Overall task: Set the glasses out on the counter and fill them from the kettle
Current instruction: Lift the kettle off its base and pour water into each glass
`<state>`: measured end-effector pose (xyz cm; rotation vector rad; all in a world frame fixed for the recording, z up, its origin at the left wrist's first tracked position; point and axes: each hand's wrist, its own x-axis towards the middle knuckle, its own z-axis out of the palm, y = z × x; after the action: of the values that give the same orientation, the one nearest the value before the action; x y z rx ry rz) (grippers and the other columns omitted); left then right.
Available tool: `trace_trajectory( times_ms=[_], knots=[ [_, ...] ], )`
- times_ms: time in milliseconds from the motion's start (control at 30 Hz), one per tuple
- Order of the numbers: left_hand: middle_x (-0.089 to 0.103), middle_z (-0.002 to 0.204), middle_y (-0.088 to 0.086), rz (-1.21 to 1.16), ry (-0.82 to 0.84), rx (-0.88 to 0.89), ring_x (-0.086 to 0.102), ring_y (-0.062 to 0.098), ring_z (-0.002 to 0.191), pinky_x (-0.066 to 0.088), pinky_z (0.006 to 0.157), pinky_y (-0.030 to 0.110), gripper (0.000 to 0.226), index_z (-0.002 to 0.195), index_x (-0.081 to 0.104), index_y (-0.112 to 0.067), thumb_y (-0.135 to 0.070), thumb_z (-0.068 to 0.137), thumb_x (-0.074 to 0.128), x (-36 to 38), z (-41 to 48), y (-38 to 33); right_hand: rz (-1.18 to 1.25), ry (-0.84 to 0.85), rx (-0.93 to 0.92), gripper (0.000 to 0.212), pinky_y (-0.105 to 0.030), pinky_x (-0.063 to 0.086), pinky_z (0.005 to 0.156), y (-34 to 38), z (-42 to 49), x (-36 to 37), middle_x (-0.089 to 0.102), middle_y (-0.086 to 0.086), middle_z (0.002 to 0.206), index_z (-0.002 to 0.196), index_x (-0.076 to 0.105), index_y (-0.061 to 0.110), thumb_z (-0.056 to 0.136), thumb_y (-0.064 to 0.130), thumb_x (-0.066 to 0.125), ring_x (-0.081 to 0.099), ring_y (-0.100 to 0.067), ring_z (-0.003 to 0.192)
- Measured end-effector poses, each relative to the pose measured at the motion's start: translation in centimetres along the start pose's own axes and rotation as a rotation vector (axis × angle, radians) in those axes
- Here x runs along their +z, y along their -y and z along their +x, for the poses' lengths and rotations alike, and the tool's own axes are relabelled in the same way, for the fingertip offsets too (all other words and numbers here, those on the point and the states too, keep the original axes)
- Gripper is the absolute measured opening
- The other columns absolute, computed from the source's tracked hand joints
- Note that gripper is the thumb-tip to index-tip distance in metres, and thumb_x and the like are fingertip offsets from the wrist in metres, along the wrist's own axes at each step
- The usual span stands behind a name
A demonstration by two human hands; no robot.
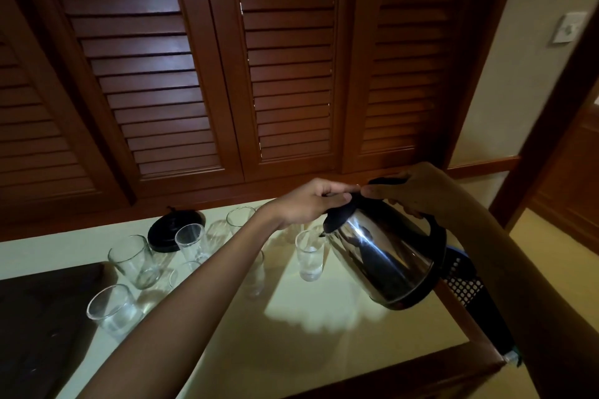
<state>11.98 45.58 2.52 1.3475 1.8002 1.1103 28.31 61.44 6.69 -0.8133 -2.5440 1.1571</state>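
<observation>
Kettle (382, 253) of polished steel hung tilted above the bench (324, 350), its spout dipped down and to the left; the right hand (418, 191) gripped the black handle from above, fingers curled round it; the left hand (311, 201) lay on the black lid, fingers pressed together and nearly straight along the top, thumb against the lid's edge; just below the left hand, under the spout, stood an upright glass (310, 256) with a little clear water showing at its bottom, though no stream could be made out; more glasses (134, 261) stood to the left of the left forearm and beneath it, apart from one another, a few partly hidden by the arm; beyond them, further left of the left hand, a black round disc (165, 233) sat on the bench; a dark tray (42, 317) lay at the near left; brown louvred doors (194, 74) rose behind both hands.
</observation>
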Motion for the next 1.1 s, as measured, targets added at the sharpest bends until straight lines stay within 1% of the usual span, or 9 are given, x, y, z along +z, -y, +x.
trace_trajectory(
  times_ms=[67, 167, 300, 467, 533, 633, 800, 933, 1100],
  knots=[
    [0.072, 0.116, -0.005, 0.000, 0.002, -0.002, 0.067, -0.001, 0.106, 0.047, 0.107, 0.026, 0.040, 0.147, 0.052, -0.007, -0.014, 0.109, 0.046, 0.1, 0.0, -0.1, 0.011, -0.001, -0.004, 0.038, -0.029, 0.047, 0.060, 0.0, -0.1, 0.0, 0.071, -0.003, 0.070, 0.084, 0.075, 0.017, 0.071, 0.051, 0.085, 0.060, -0.017, 0.060],
    [0.070, 0.128, 0.003, -0.010, -0.002, 0.000, 0.065, 0.007, 0.116, 0.044, 0.113, 0.033, 0.040, 0.147, 0.052, -0.007, -0.014, 0.108, 0.046, 0.2, 0.0, 0.0, 0.029, 0.004, 0.018, 0.047, -0.028, 0.045, 0.053, -0.3, 0.1, -0.1, 0.069, -0.003, 0.063, 0.084, 0.076, 0.012, 0.066, 0.054, 0.087, 0.056, -0.015, 0.052],
    [0.072, 0.120, -0.011, -0.013, 0.000, -0.006, 0.067, 0.000, 0.107, 0.043, 0.117, 0.038, 0.041, 0.148, 0.052, -0.008, -0.016, 0.108, 0.048, 0.2, -0.1, -0.1, 0.039, 0.004, 0.021, 0.057, -0.030, 0.044, 0.054, -0.4, 0.1, -0.2, 0.073, -0.013, 0.071, 0.087, 0.077, 0.009, 0.062, 0.059, 0.085, 0.055, -0.018, 0.054],
    [0.065, 0.141, 0.007, 0.019, -0.017, -0.014, 0.059, 0.016, 0.133, 0.039, 0.120, 0.041, 0.042, 0.149, 0.052, -0.011, -0.022, 0.108, 0.050, 0.2, 0.2, 0.3, 0.080, 0.025, 0.034, 0.075, -0.029, 0.042, 0.051, -0.6, -0.2, -0.4, 0.070, -0.012, 0.069, 0.086, 0.076, 0.011, 0.043, 0.073, 0.081, 0.052, -0.019, 0.051],
    [0.063, 0.143, 0.006, 0.040, -0.014, -0.011, 0.057, 0.015, 0.134, 0.040, 0.119, 0.036, 0.042, 0.148, 0.052, -0.012, -0.023, 0.108, 0.050, 0.4, 0.5, 0.4, 0.101, 0.006, 0.006, 0.053, -0.027, 0.041, 0.051, -1.1, -0.1, -0.3, 0.073, -0.009, 0.073, 0.083, 0.075, 0.018, 0.056, 0.063, 0.085, 0.054, -0.014, 0.050],
    [0.062, 0.144, 0.005, 0.074, -0.019, -0.008, 0.057, 0.012, 0.132, 0.043, 0.108, 0.023, 0.042, 0.148, 0.053, -0.013, -0.024, 0.107, 0.051, 0.7, 0.9, 0.4, 0.128, -0.031, -0.060, 0.021, -0.024, 0.039, 0.050, -1.9, -0.1, -0.3, 0.068, 0.005, 0.061, 0.075, 0.071, 0.028, 0.074, 0.044, 0.085, 0.051, -0.004, 0.043],
    [0.056, 0.150, 0.001, 0.103, -0.001, -0.008, 0.053, 0.010, 0.138, 0.040, 0.113, 0.021, 0.043, 0.148, 0.052, -0.012, -0.024, 0.107, 0.051, 0.5, 2.3, -0.2, 0.221, -0.051, -0.097, 0.017, -0.011, 0.037, 0.039, -2.8, 0.4, -0.5, 0.066, 0.013, 0.053, 0.081, 0.067, 0.022, 0.081, 0.028, 0.083, 0.051, 0.006, 0.034],
    [0.058, 0.148, -0.001, 0.137, 0.026, -0.005, 0.053, 0.008, 0.137, 0.038, 0.117, 0.023, 0.044, 0.150, 0.050, -0.014, -0.023, 0.107, 0.052, -1.1, 3.6, -1.8, 0.282, -0.047, -0.020, 0.030, -0.025, 0.035, 0.042, -2.9, 1.8, -1.7, 0.060, -0.001, 0.055, 0.079, 0.070, 0.011, 0.077, 0.037, 0.084, 0.042, -0.009, 0.035],
    [0.053, 0.153, 0.000, 0.182, 0.035, -0.015, 0.049, 0.009, 0.140, 0.038, 0.114, 0.018, 0.045, 0.149, 0.050, -0.011, -0.022, 0.106, 0.053, -3.3, 5.4, -3.2, 0.326, -0.041, -0.002, 0.031, -0.022, 0.032, 0.040, -1.6, 4.3, -3.0, 0.055, 0.006, 0.042, 0.066, 0.064, 0.010, 0.079, 0.028, 0.085, 0.038, -0.006, 0.030]
  ],
)
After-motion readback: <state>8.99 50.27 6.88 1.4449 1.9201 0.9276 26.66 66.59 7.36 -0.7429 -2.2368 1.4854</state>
